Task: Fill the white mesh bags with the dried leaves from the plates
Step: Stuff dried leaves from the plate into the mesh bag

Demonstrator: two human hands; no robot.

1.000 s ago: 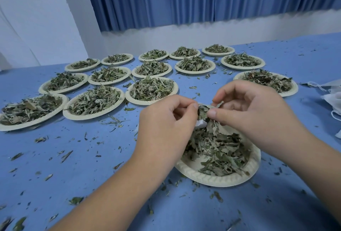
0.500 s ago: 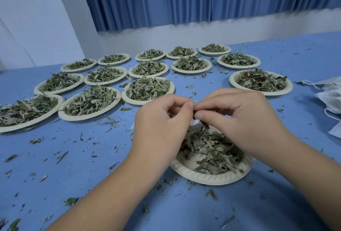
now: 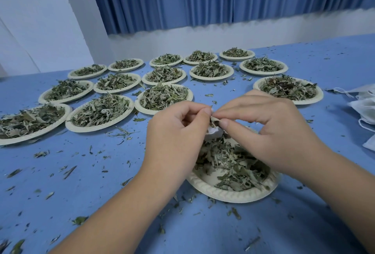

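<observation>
– Now, your grip first: your left hand [image 3: 176, 138] is curled, thumb and forefinger pinching the mouth of the white mesh bag [image 3: 213, 132], above the far rim of the near plate [image 3: 229, 198].

– And your right hand [image 3: 269, 131] meets it there, thumb and forefinger pinching a small tuft of dried leaves [image 3: 213, 122] right at that opening. The tips of the two hands are almost touching.

– The bag hangs just under your left fingertips. Only a white scrap of it shows, so I cannot tell you how its long axis lies.

– What matters next, I would say, is that the leaf pile [image 3: 233, 164] lies straight below your right hand, on the near side of the bag. Your right hand is nearer to it, so it should fetch while the left keeps the mouth open.

– Against a second ago, your fingertips have closed together; there was a gap between them then. The bag has stayed above the same plate.

– Further out, the full plates [image 3: 162, 96] stand in rows beyond the near plate and to its left. Spare bags [image 3: 363, 109] lie well to its right on the table [image 3: 81, 182], which is strewn with leaf crumbs.
</observation>
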